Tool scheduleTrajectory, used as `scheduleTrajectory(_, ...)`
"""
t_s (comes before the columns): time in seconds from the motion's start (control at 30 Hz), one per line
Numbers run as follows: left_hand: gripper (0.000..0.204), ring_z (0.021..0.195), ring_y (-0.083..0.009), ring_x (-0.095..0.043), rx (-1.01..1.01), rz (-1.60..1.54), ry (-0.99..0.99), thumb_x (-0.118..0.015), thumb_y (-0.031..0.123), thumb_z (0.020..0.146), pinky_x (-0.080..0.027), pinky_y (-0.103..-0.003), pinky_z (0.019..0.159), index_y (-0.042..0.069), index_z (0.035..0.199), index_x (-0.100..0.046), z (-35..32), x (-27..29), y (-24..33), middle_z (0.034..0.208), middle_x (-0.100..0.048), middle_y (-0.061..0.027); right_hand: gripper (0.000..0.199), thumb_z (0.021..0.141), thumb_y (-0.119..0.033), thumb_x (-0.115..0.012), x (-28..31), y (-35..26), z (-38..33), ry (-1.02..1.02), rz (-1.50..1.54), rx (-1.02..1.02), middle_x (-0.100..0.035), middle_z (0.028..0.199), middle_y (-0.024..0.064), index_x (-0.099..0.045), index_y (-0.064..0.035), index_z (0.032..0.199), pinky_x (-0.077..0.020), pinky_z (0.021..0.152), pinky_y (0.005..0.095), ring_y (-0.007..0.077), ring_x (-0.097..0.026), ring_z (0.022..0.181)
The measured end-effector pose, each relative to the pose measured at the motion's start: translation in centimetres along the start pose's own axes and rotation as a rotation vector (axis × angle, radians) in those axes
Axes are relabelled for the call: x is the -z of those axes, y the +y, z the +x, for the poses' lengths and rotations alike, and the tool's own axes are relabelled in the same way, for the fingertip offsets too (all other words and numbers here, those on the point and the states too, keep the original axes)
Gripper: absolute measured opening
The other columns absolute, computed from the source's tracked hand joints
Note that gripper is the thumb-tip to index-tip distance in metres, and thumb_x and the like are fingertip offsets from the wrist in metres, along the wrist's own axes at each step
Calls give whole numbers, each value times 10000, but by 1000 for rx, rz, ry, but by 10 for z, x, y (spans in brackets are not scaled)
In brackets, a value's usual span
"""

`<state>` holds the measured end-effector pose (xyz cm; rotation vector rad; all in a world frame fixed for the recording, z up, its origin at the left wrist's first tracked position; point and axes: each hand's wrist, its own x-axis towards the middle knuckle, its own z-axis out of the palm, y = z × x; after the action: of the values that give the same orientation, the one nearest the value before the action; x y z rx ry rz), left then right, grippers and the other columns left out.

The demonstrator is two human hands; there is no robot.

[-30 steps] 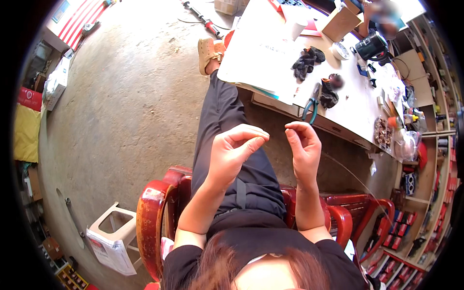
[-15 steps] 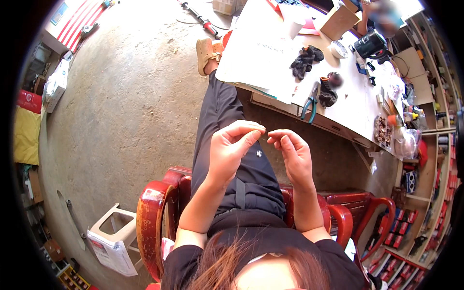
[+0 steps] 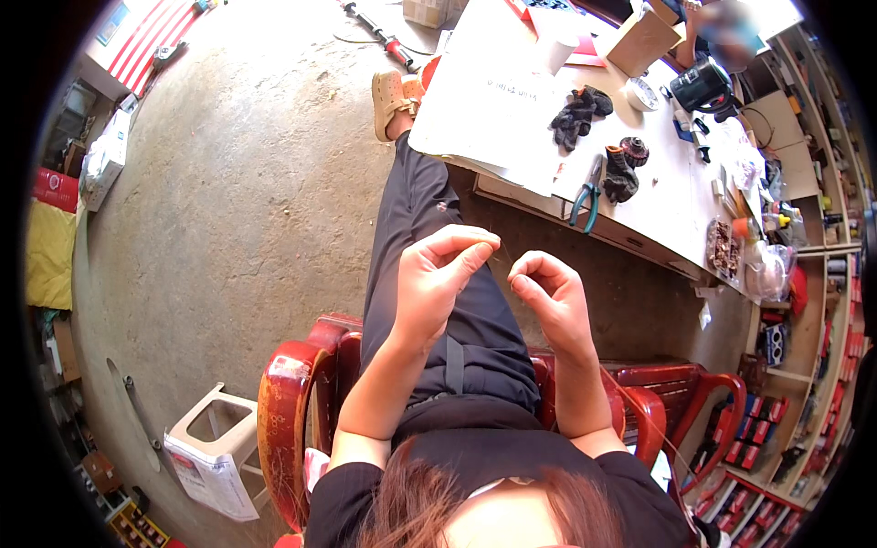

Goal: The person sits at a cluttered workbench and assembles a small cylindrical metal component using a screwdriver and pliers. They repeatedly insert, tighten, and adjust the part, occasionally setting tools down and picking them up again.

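Both hands are raised above my lap, in front of my dark trousers [image 3: 484, 329]. My left hand [image 3: 429, 283] pinches thumb and forefinger together, its tips pointing right. Facing it across a narrow gap is my right hand [image 3: 559, 306], fingers curled and thumb against the forefinger. A faint thin line seems to show near the fingertips, but whatever the pinches hold is too fine to make out. A small pale spot [image 3: 442, 206] shows over my trouser knee; I cannot tell what it is.
A white-topped table [image 3: 475, 119] stands ahead right, bearing dark gloves [image 3: 575, 117], teal-handled pliers [image 3: 587, 196] and a dark kettle-like vessel [image 3: 702, 87]. Red wooden chair arms [image 3: 290, 411] flank me. A stool [image 3: 215, 425] stands left; shelves [image 3: 795, 365] line the right. Another person [image 3: 726, 36] is beyond the table.
My right hand has turned, its fingers curling more and moving slightly away from the left, which stays nearly still. A small bright thing between my hands is gone from there; a pale spot shows by the knee.
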<state>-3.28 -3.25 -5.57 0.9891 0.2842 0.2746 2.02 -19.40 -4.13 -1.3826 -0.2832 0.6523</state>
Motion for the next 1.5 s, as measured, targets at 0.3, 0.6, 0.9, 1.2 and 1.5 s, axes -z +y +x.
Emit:
scheduleTrajectory(0.3, 90, 600, -7, -449, -9, 44, 0, -658, 20, 863, -306, -152, 501, -14, 937, -697, -1, 2, -1, 931, -660, -39, 63, 874, -45, -664, 0, 3, 1, 113, 87, 175, -606, 847, -4, -622, -6, 901, -422, 707, 185, 43, -535, 773)
scheduleTrajectory(0.6, 82, 889, -158, -620, -68, 273, -27, -662, -31, 821, -471, -251, 809, -48, 892, -699, 0, -1, -1, 925, -675, -105, 38, 864, 24, -609, -2, -6, 9, 221, 160, 276, -600, 895, 68, -600, 0, 892, -433, 763, 232, 112, -554, 815)
scheduleTrajectory(0.9, 83, 886, -147, -604, 10, 226, -62, -656, -34, 823, -461, -246, 802, -45, 895, -697, -3, -5, -1, 945, -661, -104, 34, 896, -28, -616, -6, -11, 15, 138, 208, 300, -598, 887, -1, -599, -12, 921, -443, 760, 195, 55, -548, 832)
scheduleTrajectory(1.2, 90, 869, -133, -600, 8, 212, -120, -655, -20, 834, -460, -227, 765, -42, 910, -698, -5, -5, 1, 959, -662, -98, 28, 897, -22, -596, -9, -17, 12, 51, 185, 314, -572, 901, 11, -580, -4, 912, -442, 766, 211, 65, -537, 840)
scheduleTrajectory(1.5, 77, 649, -19, -486, 23, 170, -156, -660, 10, 846, -334, -162, 511, -20, 900, -706, -8, -10, 10, 955, -657, -53, 21, 866, 3, -596, -12, -21, 10, 33, 127, 323, -560, 880, 14, -583, -2, 880, -434, 740, 226, 75, -528, 824)
